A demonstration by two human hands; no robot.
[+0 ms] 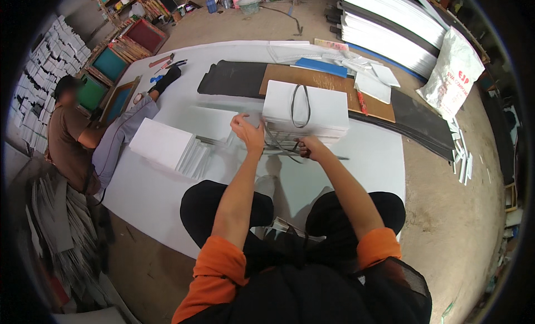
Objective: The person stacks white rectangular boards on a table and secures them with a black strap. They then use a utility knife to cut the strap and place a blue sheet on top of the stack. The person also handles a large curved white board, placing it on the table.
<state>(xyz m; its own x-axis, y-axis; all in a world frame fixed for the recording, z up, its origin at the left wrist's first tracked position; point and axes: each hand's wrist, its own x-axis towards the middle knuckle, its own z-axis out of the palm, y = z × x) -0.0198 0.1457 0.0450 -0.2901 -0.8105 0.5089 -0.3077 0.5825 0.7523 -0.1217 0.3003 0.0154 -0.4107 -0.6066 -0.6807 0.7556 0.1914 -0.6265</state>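
The left hand (249,131) has its fingers pinched on a thin grey strip at the near left corner of the stack of white bags (305,109). The right hand (310,148), just in front of that stack, grips dark cord handles (281,147) in closed fingers. A black loop handle (300,105) lies on the stack's top. Left of the stack sits a second white pile (163,143) on the white floor sheet (150,196); behind the stack lies a brown board (323,81).

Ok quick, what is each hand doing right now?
Left hand: closed, pinching a white sheet beside the stack of white bags.
Right hand: closed on dark cords in front of that stack.
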